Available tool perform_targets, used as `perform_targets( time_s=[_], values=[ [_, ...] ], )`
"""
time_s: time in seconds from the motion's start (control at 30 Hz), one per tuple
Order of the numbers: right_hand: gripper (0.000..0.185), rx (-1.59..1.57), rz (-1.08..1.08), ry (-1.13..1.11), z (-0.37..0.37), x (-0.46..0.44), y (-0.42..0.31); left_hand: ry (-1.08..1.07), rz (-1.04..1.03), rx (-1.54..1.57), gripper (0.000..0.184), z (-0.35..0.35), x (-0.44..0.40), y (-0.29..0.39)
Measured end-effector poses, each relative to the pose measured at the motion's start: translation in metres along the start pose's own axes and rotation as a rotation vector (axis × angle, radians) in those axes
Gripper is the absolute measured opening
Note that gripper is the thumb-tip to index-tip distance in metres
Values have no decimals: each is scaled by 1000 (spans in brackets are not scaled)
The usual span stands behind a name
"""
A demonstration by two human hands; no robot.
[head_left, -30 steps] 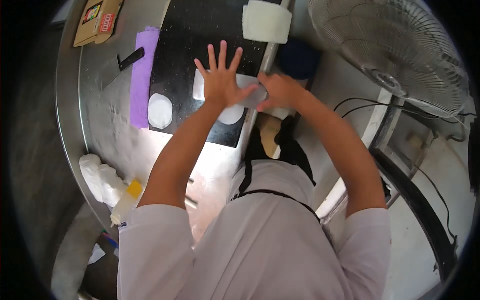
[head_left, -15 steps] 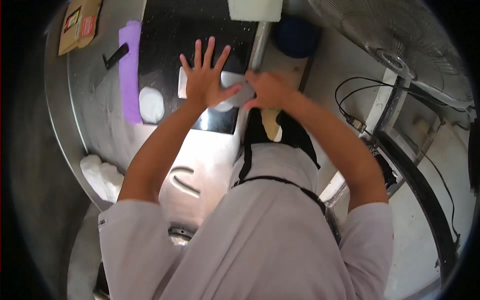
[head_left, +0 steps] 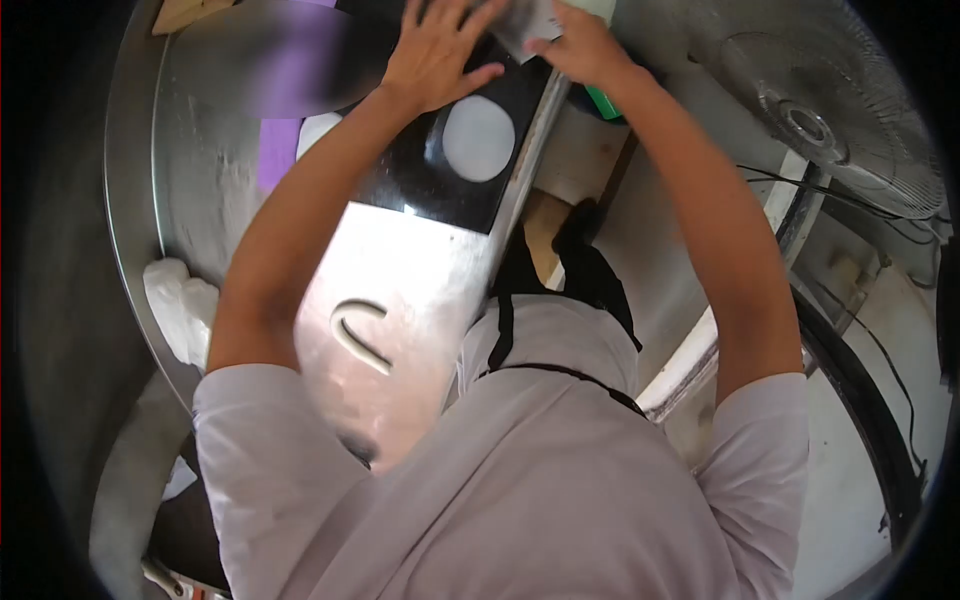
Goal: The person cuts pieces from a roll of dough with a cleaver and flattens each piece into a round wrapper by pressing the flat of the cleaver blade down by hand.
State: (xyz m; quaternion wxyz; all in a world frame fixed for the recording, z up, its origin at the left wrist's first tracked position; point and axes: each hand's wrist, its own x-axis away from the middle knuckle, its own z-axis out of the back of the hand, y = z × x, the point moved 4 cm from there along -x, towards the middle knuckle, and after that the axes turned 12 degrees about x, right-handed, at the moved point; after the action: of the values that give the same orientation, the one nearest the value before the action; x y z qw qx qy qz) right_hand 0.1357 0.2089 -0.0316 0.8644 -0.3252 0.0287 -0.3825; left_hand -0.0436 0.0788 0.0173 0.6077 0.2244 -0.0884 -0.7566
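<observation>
Gripped a flat grey tool (head_left: 535, 30) near its right end between thumb and fingers of the right hand (head_left: 590, 48). Held it pointing leftward over the black board (head_left: 450, 203), towards the left hand (head_left: 430, 62). Had that hand's fingers spread wide; could not tell, through blur and cropping, whether touching the tool. Had a white disc (head_left: 479, 138) lying bodyward, nearest the left thumb.

Pale glare washes across the steel table (head_left: 430, 255) before me, and a small glint catches the black board (head_left: 450, 203) near its edge. A dark, blurred smear veils part of the purple cloth (head_left: 278, 145); the fan (head_left: 830, 130) looks dim, the table's rim bends, and the corners sink into black.
</observation>
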Motion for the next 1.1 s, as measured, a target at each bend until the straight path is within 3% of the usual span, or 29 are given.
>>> perform_targets(
  time_s=[0.1, 0.13, 0.2, 0.23, 0.33, 0.4, 0.43, 0.5, 0.53, 0.57, 0.63, 0.67, 0.7, 0.73, 0.77, 0.83, 0.93, 1.0, 1.1],
  values=[
    [58, 31, 158, 33, -26, 62, 3, -404, -179, 140, 89, -6, 55, 31],
    [58, -32, 98, -155, -40, 91, -2, -445, -265, 97, 83, -2, 61, 46],
    [61, -119, 16, -160, -55, 138, -18, -486, -239, -46, 64, -12, 62, 60],
    [63, -205, -10, -159, -67, 153, -14, -471, -236, -54, 64, -13, 58, 61],
    [64, -322, -31, -237, -80, 189, -30, -389, -319, -27, 19, -1, 47, 65],
    [61, -338, 5, -242, -82, 213, -52, -628, -154, 14, 14, 15, 39, 68],
    [60, -236, -4, -311, -91, 228, -57, -609, -135, 1, 14, 19, 37, 67],
    [58, -158, -28, -349, -100, 254, -67, -665, 31, 265, 14, 23, 42, 54],
    [57, -193, -22, -336, -102, 262, -77, -622, 56, 376, 18, 26, 45, 49],
    [55, -275, 71, -215, -102, 264, -83, -447, 113, 550, 21, 21, 55, 36],
    [47, -326, -7, -290, -104, 264, -70, -301, 205, 641, 25, 9, 64, 6],
    [45, -450, -107, -296, -103, 264, -65, -225, 297, 604, 28, 7, 67, -6],
    [44, -292, -189, -306, -112, 263, -26, -99, 426, 599, 31, -14, 70, -32],
    [46, -363, -299, -369, -87, 259, -51, 27, 640, 667, 34, -19, 78, -47],
    [46, -331, -242, -299, -81, 252, -49, 98, 763, 648, 36, -20, 88, -59],
    [47, -319, -208, -388, -70, 231, -32, 210, 939, 637, 41, -21, 103, -74],
    [46, -251, -212, -521, -40, 192, -21, 283, 1038, 656, 47, -6, 126, -90],
    [43, -200, 25, -586, -25, 161, -13, 371, 975, 475, 52, 3, 126, -98],
    [40, -137, 105, -593, -7, 121, 3, 471, 1067, 641, 52, 55, 109, -82]
  ],
)
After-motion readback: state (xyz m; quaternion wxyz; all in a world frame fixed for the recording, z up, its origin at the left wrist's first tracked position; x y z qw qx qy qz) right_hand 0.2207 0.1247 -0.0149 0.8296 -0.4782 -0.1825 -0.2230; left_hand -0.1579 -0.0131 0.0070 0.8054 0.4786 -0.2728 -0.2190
